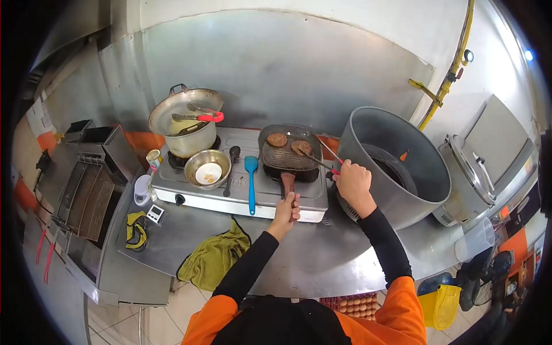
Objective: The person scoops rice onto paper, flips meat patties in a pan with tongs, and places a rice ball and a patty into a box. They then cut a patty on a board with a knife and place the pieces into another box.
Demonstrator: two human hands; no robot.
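My left hand (286, 211) is closed around the brown handle (287, 183) of a square grill pan (276, 159) on the gas stove. Two browned patties lie in the pan: a left patty (276, 140) and a right patty (301, 147). From the right side, my right hand (353, 183) grips a pair of tongs (319, 161) with red on its handles. One arm of the tongs reaches the right patty, while the other overlaps the pan's right edge. Left of the pan, a blue silicone brush or spatula (251, 184) rests on the stove top.
A large grey drum (368, 167) stands close by my right hand. On the stove's left are a pot (192, 142) with red-handled tongs (198, 117) on top, a metal bowl (194, 167) and a black spoon (230, 172). A green cloth (214, 256) hangs over the counter edge.
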